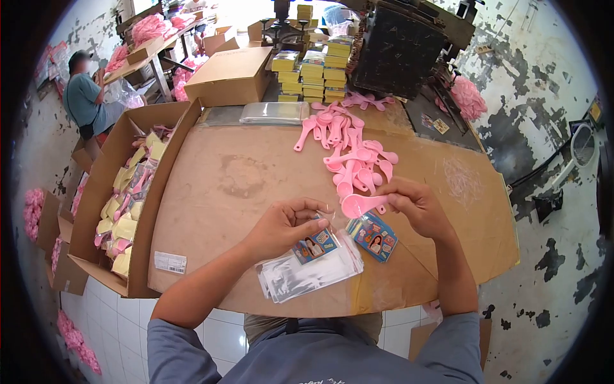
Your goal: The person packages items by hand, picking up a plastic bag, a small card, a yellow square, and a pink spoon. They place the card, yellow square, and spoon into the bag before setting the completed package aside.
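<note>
My left hand (pixel 284 224) pinches the top of a clear plastic bag with a blue printed card (pixel 316 246) in it. Between the thumb and fingers of my right hand (pixel 414 206) is the handle of a pink measuring spoon (pixel 359 205), its bowl pointing left toward the bag's mouth. Under the left hand lies a fanned stack of clear plastic bags (pixel 307 280). A stack of blue printed cards (pixel 377 238) sits just below the spoon. Beyond both hands, loose pink spoons (pixel 345 128) are heaped on the cardboard-covered table (pixel 220 217).
An open carton (pixel 165 208) of bagged spoons and cards stands along the left. Yellow-edged card stacks (pixel 313 73), more clear bags (pixel 275 112) and a closed carton (pixel 227 73) line the back, beside a dark machine (pixel 400 54). Another person (pixel 89 99) sits at far left.
</note>
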The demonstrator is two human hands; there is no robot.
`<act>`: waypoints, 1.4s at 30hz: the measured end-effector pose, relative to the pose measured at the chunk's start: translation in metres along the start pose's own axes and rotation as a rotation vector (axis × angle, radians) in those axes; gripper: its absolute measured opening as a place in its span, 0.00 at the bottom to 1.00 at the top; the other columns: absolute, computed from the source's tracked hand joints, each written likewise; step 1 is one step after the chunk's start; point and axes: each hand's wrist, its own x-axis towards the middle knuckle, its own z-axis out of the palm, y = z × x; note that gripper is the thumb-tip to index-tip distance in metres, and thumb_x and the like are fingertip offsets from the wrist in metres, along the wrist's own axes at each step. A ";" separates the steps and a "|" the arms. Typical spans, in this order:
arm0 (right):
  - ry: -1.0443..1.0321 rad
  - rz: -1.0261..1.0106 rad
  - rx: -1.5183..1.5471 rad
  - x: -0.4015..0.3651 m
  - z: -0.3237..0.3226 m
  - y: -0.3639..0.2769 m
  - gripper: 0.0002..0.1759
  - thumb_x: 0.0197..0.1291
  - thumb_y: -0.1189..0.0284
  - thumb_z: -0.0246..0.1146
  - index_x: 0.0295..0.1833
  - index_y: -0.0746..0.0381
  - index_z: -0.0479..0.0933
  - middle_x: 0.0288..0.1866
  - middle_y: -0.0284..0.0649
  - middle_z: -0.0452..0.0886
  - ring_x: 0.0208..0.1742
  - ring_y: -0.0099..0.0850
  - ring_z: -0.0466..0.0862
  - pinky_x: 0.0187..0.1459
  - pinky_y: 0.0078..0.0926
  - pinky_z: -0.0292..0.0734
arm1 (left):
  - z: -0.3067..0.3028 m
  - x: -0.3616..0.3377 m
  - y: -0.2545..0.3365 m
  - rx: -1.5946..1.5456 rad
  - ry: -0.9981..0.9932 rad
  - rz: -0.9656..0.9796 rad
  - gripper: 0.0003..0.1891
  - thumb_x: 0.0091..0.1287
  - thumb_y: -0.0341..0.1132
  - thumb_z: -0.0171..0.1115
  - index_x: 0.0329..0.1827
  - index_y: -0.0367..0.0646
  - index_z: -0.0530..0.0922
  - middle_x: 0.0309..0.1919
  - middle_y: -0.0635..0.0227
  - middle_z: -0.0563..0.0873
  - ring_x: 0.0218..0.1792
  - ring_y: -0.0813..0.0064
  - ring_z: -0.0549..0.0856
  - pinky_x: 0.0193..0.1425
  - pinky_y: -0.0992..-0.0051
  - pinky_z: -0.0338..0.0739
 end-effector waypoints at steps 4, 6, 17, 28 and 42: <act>0.052 -0.122 -0.070 -0.007 0.006 0.019 0.13 0.68 0.76 0.60 0.53 0.66 0.86 0.40 0.40 0.84 0.43 0.29 0.82 0.48 0.28 0.77 | -0.001 0.002 -0.003 0.066 0.035 -0.012 0.19 0.77 0.31 0.67 0.66 0.32 0.78 0.49 0.59 0.93 0.51 0.79 0.90 0.55 0.77 0.85; 0.043 -0.165 -0.155 -0.008 0.009 0.023 0.13 0.67 0.77 0.61 0.53 0.66 0.86 0.40 0.40 0.84 0.43 0.29 0.83 0.47 0.28 0.77 | 0.002 0.003 -0.005 0.103 0.052 -0.001 0.18 0.78 0.31 0.66 0.66 0.32 0.79 0.50 0.59 0.93 0.52 0.80 0.90 0.55 0.77 0.85; -0.033 -0.179 -0.305 -0.006 0.027 0.021 0.12 0.60 0.78 0.64 0.48 0.67 0.85 0.42 0.44 0.82 0.40 0.35 0.84 0.44 0.34 0.80 | 0.010 0.003 -0.012 0.191 0.010 -0.040 0.16 0.78 0.29 0.66 0.65 0.32 0.81 0.53 0.61 0.92 0.54 0.79 0.89 0.59 0.77 0.84; -0.309 -0.160 0.680 0.012 0.062 0.006 0.33 0.78 0.61 0.58 0.82 0.61 0.62 0.79 0.49 0.70 0.81 0.42 0.66 0.78 0.43 0.62 | 0.008 -0.004 -0.003 -0.153 -0.221 -0.132 0.17 0.82 0.33 0.61 0.68 0.34 0.78 0.54 0.64 0.89 0.51 0.83 0.87 0.56 0.77 0.83; 0.075 -0.526 -0.519 0.020 0.042 -0.092 0.08 0.59 0.82 0.74 0.44 0.64 0.88 0.38 0.39 0.85 0.37 0.34 0.85 0.39 0.32 0.80 | 0.013 -0.016 0.008 0.220 -0.043 0.466 0.21 0.77 0.29 0.61 0.72 0.35 0.75 0.63 0.57 0.86 0.68 0.69 0.82 0.75 0.65 0.73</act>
